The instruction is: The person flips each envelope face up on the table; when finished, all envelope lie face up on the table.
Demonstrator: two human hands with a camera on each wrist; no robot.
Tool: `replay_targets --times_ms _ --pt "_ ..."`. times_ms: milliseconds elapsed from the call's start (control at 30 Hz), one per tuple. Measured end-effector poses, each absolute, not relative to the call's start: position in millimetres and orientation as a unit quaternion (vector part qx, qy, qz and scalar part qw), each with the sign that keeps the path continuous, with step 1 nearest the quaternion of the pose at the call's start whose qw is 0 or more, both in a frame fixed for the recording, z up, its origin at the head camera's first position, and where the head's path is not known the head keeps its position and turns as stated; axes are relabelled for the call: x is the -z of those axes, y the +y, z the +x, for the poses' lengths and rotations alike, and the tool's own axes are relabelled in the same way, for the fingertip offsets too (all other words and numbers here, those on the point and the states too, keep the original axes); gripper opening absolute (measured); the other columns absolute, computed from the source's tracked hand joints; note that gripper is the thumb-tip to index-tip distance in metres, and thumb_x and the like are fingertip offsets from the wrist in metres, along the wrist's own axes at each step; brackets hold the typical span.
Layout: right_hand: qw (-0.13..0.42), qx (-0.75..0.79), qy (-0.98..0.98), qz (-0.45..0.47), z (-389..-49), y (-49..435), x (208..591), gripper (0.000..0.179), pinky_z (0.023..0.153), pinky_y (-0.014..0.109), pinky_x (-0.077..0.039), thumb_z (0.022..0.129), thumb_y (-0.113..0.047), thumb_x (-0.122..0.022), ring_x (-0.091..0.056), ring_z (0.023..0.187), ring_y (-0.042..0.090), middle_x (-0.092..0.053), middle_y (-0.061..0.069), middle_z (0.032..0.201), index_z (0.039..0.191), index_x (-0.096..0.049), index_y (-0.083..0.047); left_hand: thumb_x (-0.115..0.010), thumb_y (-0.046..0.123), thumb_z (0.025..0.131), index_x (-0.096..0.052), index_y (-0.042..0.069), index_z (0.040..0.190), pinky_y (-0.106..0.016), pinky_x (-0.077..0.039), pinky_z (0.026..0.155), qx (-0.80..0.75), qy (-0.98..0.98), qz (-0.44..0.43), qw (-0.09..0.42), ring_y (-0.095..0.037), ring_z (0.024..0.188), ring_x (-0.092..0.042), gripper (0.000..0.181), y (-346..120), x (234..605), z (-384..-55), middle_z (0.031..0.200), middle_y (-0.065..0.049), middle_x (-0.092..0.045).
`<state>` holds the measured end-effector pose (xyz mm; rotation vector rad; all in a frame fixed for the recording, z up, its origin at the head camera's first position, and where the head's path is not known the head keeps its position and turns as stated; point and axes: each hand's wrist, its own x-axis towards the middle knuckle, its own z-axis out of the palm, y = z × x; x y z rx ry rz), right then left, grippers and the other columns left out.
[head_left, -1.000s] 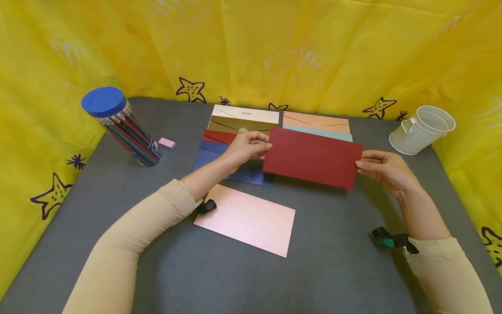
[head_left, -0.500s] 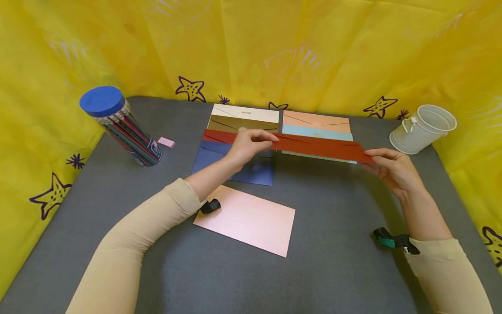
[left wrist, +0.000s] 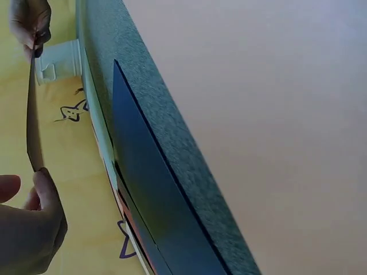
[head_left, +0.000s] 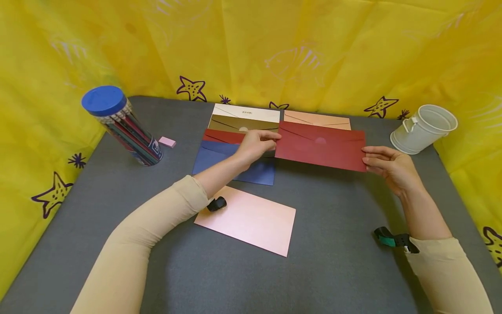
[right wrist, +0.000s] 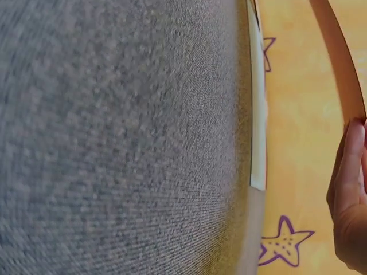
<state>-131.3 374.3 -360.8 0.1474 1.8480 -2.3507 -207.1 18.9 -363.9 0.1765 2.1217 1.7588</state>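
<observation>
In the head view a dark red envelope (head_left: 319, 147) is held up above the table, its flap and round seal facing me. My left hand (head_left: 252, 148) pinches its left end and my right hand (head_left: 390, 168) pinches the right end. Behind it a peach envelope (head_left: 317, 118) shows along its top; whatever lies lower there is hidden. To the left, white (head_left: 247, 112), olive-brown (head_left: 231, 123), red (head_left: 221, 136) and blue (head_left: 255, 172) envelopes overlap in a column. A pale pink envelope (head_left: 251, 222) lies nearer me, partly under my left wrist.
At the left stands a clear tub of pencils (head_left: 133, 131) with a blue lid, beside a small pink eraser (head_left: 167, 142). A white metal bucket (head_left: 421, 131) is at the back right. Yellow patterned cloth (head_left: 251, 52) borders the grey table (head_left: 333, 270).
Both hands have turned the dark red envelope over: its plain side faced me, then it tipped nearly flat, and now the flap side shows. It has shifted slightly back and right.
</observation>
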Motion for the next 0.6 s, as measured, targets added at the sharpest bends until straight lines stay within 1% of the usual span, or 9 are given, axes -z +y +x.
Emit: replay_targets --times_ms 67,167,233,367,500,600 --pt "0.08 0.77 0.63 0.065 -132 378 362 0.033 0.069 0.021 -0.059 0.09 0.012 -0.059 -0.073 0.078 0.011 -0.077 -0.001 0.091 0.113 -0.068 -0.011 -0.055 0.004 0.093 -0.064 0.001 0.129 -0.038 -0.047 0.109 -0.621 0.756 0.062 0.196 -0.031 0.119 -0.065 0.036 22 363 -206 0.139 -0.014 -0.061" --pt "0.09 0.75 0.65 0.084 -133 384 364 0.037 0.067 0.02 -0.059 0.09 0.01 -0.06 -0.073 0.077 0.01 -0.076 -0.003 0.09 0.115 -0.062 -0.018 -0.053 0.004 0.092 -0.059 -0.001 0.134 -0.038 -0.046 0.111 -0.615 0.758 0.064 0.206 -0.03 0.125 -0.062 0.042 29 364 -205 0.14 -0.015 -0.059" --pt "0.099 0.738 0.662 0.088 -134 388 365 0.037 0.067 0.02 -0.059 0.091 0.009 -0.06 -0.072 0.078 0.008 -0.076 -0.005 0.09 0.114 -0.064 -0.02 -0.053 0.004 0.092 -0.056 -0.002 0.136 -0.037 -0.044 0.113 -0.606 0.764 0.067 0.212 -0.028 0.13 -0.058 0.045 34 364 -203 0.142 -0.016 -0.058" --pt "0.111 0.727 0.671 0.09 -135 395 367 0.033 0.067 0.019 -0.059 0.091 0.007 -0.06 -0.072 0.079 0.006 -0.074 -0.009 0.094 0.105 -0.07 -0.021 -0.054 0.007 0.091 -0.052 -0.002 0.139 -0.038 -0.04 0.115 -0.582 0.777 0.076 0.227 -0.027 0.137 -0.049 0.049 42 366 -199 0.144 -0.016 -0.055" --pt "0.12 0.726 0.67 0.096 -136 399 369 0.032 0.068 0.02 -0.059 0.091 0.007 -0.061 -0.072 0.08 0.005 -0.074 -0.012 0.095 0.1 -0.072 -0.021 -0.054 0.008 0.091 -0.051 -0.002 0.14 -0.037 -0.038 0.116 -0.571 0.781 0.078 0.241 -0.026 0.139 -0.047 0.05 46 369 -198 0.146 -0.014 -0.054" --pt "0.13 0.724 0.67 0.103 -139 400 372 0.033 0.067 0.02 -0.059 0.092 0.008 -0.06 -0.073 0.079 0.005 -0.074 -0.011 0.093 0.097 -0.073 -0.021 -0.055 0.009 0.092 -0.05 -0.002 0.141 -0.038 -0.038 0.117 -0.566 0.782 0.078 0.25 -0.026 0.141 -0.045 0.05 47 370 -198 0.148 -0.014 -0.052"
